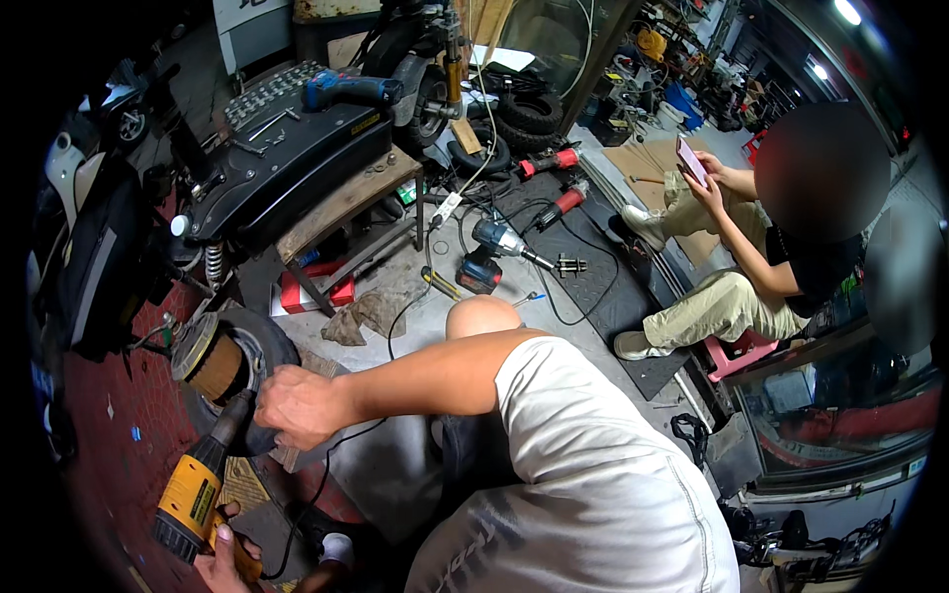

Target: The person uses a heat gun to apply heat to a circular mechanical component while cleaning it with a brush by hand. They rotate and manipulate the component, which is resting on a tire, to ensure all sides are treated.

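At the lower left my left hand (227, 565) is wrapped round the handle of a yellow and black heat gun (193, 494). Its dark nozzle points up toward a round metal part with a brown side (217, 370), which sits at a black-tyred wheel (265, 334) on the floor. My right hand (304, 405) reaches across from the right, beside the wheel's near edge and close to the nozzle tip. Its fingers are curled closed, and whatever they grip is hidden. The heat gun's black cord (324, 484) runs past my foot.
A low bench (346, 203) bears a black scooter panel, a blue cordless tool (351, 91) and bolts. An impact wrench (499, 242), red-bodied power tools (563, 206) and cables lie ahead on the floor. On a pink stool (739, 356) at right, another person holds a phone (692, 163).
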A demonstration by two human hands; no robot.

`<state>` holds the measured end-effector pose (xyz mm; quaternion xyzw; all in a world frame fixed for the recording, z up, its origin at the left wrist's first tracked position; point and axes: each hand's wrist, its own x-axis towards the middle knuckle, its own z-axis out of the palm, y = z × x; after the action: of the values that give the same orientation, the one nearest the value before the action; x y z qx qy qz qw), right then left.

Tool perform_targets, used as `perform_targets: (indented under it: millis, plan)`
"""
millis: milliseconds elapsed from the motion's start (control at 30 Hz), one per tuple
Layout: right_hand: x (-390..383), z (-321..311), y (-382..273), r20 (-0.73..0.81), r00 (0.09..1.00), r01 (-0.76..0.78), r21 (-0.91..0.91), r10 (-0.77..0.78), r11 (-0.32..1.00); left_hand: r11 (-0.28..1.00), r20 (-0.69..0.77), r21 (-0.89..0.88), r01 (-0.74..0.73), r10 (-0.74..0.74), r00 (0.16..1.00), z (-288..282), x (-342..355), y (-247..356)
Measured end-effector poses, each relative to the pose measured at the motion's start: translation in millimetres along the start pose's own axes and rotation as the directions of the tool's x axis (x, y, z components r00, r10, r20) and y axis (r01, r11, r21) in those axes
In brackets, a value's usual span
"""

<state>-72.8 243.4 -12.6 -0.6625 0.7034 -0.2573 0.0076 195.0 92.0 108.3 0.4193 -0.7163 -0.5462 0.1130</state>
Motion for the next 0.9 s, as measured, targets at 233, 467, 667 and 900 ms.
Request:
perform_targets:
  millis: [233, 467, 667, 900]
  plan:
    - [-22, -3, 7, 0.116, 0.991, -0.083, 0.1, 0.071, 0.992, 0.992, 0.017, 0.108, 0.069, -0.071, 0.997, 18, 0, 13]
    - [-27, -21, -34, 0.366, 0.894, -0.441, 0.825, 0.26, 0.355, 0.992, 0.107, -0.121, -0.037, 0.05, 0.993, 71, -12, 45]
    - [-21, -50, -68, 0.543, 0.771, -0.397, 0.818, 0.332, -0.416, 0.966, 0.258, -0.254, 0.051, 0.017, 0.966, 104, -13, 53]
    - [-36, -28, -51, 0.414, 0.8, -0.218, 0.875, 0.435, -0.431, 0.953, 0.328, -0.304, 0.017, 0.087, 0.941, 143, -35, 75]
